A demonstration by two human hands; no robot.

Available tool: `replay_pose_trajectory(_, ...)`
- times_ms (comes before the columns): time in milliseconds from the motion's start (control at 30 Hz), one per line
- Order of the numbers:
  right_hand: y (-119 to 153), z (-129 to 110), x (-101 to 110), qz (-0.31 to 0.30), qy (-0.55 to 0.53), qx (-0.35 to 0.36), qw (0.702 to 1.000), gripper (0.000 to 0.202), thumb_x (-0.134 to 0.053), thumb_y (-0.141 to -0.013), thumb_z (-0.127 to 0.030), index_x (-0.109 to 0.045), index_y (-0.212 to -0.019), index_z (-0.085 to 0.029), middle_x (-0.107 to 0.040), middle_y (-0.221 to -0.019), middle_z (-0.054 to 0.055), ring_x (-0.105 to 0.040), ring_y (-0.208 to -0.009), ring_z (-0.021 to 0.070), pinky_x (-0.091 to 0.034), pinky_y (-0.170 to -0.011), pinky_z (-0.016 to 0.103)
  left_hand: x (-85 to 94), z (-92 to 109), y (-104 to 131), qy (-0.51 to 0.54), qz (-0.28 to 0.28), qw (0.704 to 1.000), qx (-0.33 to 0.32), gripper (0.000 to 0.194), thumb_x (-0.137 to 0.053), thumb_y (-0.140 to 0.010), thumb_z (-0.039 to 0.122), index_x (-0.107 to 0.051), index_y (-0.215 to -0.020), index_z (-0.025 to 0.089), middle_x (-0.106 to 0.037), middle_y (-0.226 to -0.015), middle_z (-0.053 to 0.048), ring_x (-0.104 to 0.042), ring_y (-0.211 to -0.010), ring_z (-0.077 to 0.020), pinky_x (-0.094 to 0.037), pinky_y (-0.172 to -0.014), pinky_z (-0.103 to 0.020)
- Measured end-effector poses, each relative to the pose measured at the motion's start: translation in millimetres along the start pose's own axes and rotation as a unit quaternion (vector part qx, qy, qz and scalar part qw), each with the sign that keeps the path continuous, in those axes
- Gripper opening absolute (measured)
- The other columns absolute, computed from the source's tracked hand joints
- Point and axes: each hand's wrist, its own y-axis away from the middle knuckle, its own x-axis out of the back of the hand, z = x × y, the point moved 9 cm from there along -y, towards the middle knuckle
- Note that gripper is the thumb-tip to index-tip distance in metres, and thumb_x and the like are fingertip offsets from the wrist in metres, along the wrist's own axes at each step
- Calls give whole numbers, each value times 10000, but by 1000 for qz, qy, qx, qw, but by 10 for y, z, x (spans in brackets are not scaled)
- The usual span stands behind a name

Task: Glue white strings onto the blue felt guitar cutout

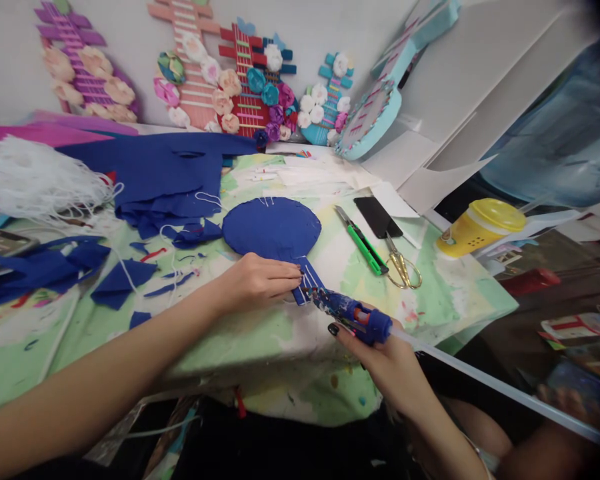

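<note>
A dark blue guitar-shaped piece lies on the table, its oval body away from me and its short neck towards me. White strings run along the neck. My left hand is closed on the neck's left edge, fingers together and thumb hidden. A blue hot glue gun, its nozzle smeared with residue, is gripped in my right hand. The nozzle tip is at the near end of the neck, by the strings; whether it touches is unclear. A long translucent glue stick sticks out of the gun's back.
Right of the piece lie a green utility knife, gold-handled scissors, a black phone and a yellow-lidded cup. Blue fabric, scraps and white yarn cover the left. Several decorated guitars lean against the wall.
</note>
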Motion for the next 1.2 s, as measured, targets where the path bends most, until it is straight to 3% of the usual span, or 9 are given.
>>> replay_pose_trajectory(167,11,51,-24,-20,1,-9,1000,270,-620,-853,-363,-633,-1048,-177,-670,-955,59,-603,-802,181,-499,-696,302,62,118,-3,-44,44,996,-70,134,-589,-871,214,-704,-914,161,-747,-952,-76,-707,-926,-168,-588,-800,-229)
replay_pose_trajectory(333,63,139,5,-15,4,-29,999,262,-627,-846,-385,-633,-1005,-177,-668,-955,64,-603,-823,197,-502,-734,321,59,162,-5,-60,42,993,-91,114,-593,-866,186,-683,-907,131,-745,-944,-85,-707,-923,-178,-594,-774,-227)
replay_pose_trajectory(433,102,182,24,-9,1,-39,999,266,-641,-834,-396,-631,-982,-175,-668,-956,66,-605,-845,209,-503,-770,339,58,163,-5,-66,40,993,-89,123,-578,-877,189,-684,-921,144,-743,-957,-82,-701,-947,-172,-588,-792,-219)
replay_pose_trajectory(700,91,105,85,12,10,-17,1000,249,-647,-834,-390,-615,-970,-183,-657,-883,38,-580,-726,170,-469,-623,278,74,164,13,-57,57,992,-101,119,-593,-862,156,-659,-956,127,-742,-947,-93,-700,-953,-188,-603,-765,-247)
replay_pose_trajectory(1000,-63,-26,30,-6,30,-1,1000,220,-642,-824,-371,-631,-913,-170,-654,-854,35,-579,-756,178,-464,-659,287,94,172,4,-57,63,991,-105,104,-591,-859,162,-666,-928,139,-748,-906,-77,-709,-922,-183,-599,-774,-232)
replay_pose_trajectory(1200,53,102,76,10,15,-28,999,285,-670,-793,-420,-649,-940,-177,-664,-878,48,-609,-794,207,-509,-690,312,102,193,-3,-61,63,990,-107,110,-592,-861,163,-657,-944,130,-740,-950,-99,-700,-951,-183,-595,-795,-240)
